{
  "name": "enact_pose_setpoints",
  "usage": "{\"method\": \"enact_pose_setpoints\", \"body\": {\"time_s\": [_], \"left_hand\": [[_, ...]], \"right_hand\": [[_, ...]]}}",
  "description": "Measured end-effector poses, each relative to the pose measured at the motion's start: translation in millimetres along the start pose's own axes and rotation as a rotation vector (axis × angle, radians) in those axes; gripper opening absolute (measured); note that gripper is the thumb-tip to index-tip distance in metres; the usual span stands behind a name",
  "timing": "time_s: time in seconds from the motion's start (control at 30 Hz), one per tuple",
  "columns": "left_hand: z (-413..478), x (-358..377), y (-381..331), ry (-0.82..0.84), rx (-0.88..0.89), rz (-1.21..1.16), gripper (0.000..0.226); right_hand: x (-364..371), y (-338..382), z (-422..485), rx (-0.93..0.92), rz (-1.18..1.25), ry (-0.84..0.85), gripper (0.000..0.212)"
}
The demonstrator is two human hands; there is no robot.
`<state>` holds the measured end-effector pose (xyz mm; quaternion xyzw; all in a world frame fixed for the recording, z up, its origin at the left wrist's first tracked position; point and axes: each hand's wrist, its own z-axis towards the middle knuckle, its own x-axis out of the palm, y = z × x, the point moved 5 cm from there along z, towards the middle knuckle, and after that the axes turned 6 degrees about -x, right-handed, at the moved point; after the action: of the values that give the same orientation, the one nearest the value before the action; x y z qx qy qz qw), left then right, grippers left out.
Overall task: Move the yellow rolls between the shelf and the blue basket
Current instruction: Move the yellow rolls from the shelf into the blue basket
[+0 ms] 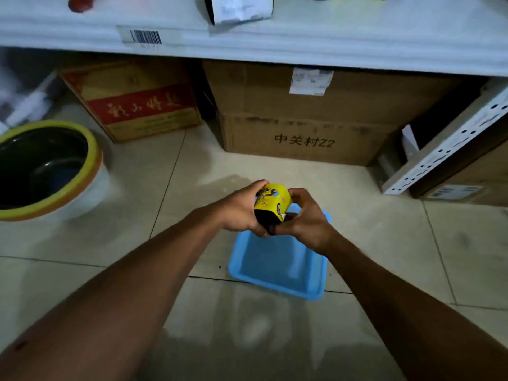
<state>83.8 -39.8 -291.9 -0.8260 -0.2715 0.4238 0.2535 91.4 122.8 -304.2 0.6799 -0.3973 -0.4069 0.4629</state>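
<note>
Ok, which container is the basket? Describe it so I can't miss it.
Start at the white metal shelf across the top. On the pale tiled floor in front of it, right under the yellow printed roll, sits the blue rectangular plastic basket. Unlike the round yellow-rimmed pot at far left, it is square-cornered and blue.

Printed yellow roll (pixel 272 200) in both hands above empty blue basket (pixel 277 281) on floor

I'm seeing the roll (pixel 272 200) hanging over the basket (pixel 275 287); a carton (pixel 302 111) is sitting at twelve o'clock beneath the shelf (pixel 343 42), a pot (pixel 82 193) at ten.
</note>
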Motion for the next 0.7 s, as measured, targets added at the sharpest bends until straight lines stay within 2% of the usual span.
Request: {"method": "enact_pose_setpoints", "body": {"time_s": [0.1,0.23,0.3,0.43,0.5,0.6,0.7], "left_hand": [[14,12,13,-0.036,0.015,0.067,0.108],[18,22,10,-0.178,0.066,0.643,0.098],[18,30,7,-0.221,0.117,0.756,0.096],[27,35,30,-0.195,0.133,0.733,0.116],[31,32,44,-0.152,0.090,0.724,0.121],[36,31,56,-0.109,0.037,0.673,0.119],[41,32,57,-0.112,0.049,0.561,0.108]], "right_hand": [[13,-36,5,0.051,-0.013,0.044,0.110],[23,-57,18,0.009,-0.317,0.026,0.117],[30,-58,23,-0.038,-0.410,0.051,0.118],[37,-69,33,-0.100,-0.479,0.086,0.115],[36,-80,33,-0.074,-0.379,0.064,0.108],[40,-96,30,0.014,-0.184,0.027,0.096],[47,-97,26,0.032,-0.230,0.029,0.100]]}}
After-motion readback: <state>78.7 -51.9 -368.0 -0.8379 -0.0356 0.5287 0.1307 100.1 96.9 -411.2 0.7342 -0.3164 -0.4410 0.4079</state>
